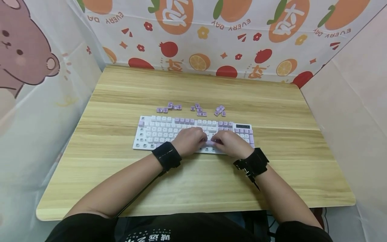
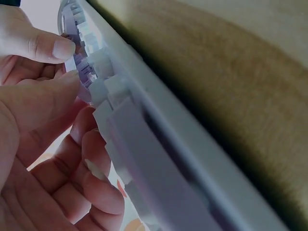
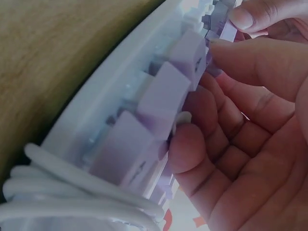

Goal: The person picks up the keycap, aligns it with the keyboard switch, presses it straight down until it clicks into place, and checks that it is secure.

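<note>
A white keyboard (image 1: pixel 211 152) with white and purple keycaps lies on the table. My left hand (image 1: pixel 188 140) and right hand (image 1: pixel 233 144) meet over its lower right part, thumbs close to each other. Between them both hands pinch a long purple keycap (image 1: pixel 209 143), right at the switches. The wrist views show the left thumb (image 3: pixel 242 18) and the right thumb (image 2: pixel 62 48) against this keycap, with the other fingers curled behind. Fingers hide part of it. Bare switches show along the keyboard's bottom row and left column.
Loose purple keycaps lie behind the keyboard in a left group (image 1: pixel 170 106), a middle group (image 1: pixel 199 110) and a right group (image 1: pixel 219 110). A bundled white cable (image 3: pixel 82 185) wraps the keyboard's right end. Printed curtains (image 1: pixel 199 40) surround the wooden table (image 1: pixel 193 188).
</note>
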A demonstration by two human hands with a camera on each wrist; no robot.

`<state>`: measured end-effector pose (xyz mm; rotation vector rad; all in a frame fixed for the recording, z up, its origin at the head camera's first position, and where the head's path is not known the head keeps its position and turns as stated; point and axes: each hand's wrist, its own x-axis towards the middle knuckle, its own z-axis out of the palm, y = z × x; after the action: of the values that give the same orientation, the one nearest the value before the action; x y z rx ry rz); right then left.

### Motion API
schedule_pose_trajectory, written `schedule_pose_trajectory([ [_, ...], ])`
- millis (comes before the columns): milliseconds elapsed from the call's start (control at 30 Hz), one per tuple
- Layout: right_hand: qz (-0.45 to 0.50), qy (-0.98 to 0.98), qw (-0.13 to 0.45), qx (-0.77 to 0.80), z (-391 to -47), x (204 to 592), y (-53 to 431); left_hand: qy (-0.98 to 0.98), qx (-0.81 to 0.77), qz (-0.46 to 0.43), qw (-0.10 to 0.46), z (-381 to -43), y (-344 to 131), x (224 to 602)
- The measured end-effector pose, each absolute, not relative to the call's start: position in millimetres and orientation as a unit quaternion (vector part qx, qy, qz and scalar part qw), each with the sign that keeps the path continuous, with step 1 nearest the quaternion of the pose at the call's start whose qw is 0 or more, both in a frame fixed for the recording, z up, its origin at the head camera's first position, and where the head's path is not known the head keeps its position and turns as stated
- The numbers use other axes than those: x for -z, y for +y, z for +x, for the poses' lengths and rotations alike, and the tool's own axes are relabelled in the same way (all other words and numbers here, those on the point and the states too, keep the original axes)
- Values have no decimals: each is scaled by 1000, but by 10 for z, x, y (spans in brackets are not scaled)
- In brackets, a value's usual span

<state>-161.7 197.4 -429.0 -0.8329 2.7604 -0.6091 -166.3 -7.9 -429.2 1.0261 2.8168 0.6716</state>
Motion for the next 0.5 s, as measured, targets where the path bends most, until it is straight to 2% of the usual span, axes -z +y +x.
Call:
schedule_pose_trajectory([
  [500, -272, 935, 90, 211, -1586, 4282, 1952, 917, -210, 338, 11, -1665, -26, 4350],
])
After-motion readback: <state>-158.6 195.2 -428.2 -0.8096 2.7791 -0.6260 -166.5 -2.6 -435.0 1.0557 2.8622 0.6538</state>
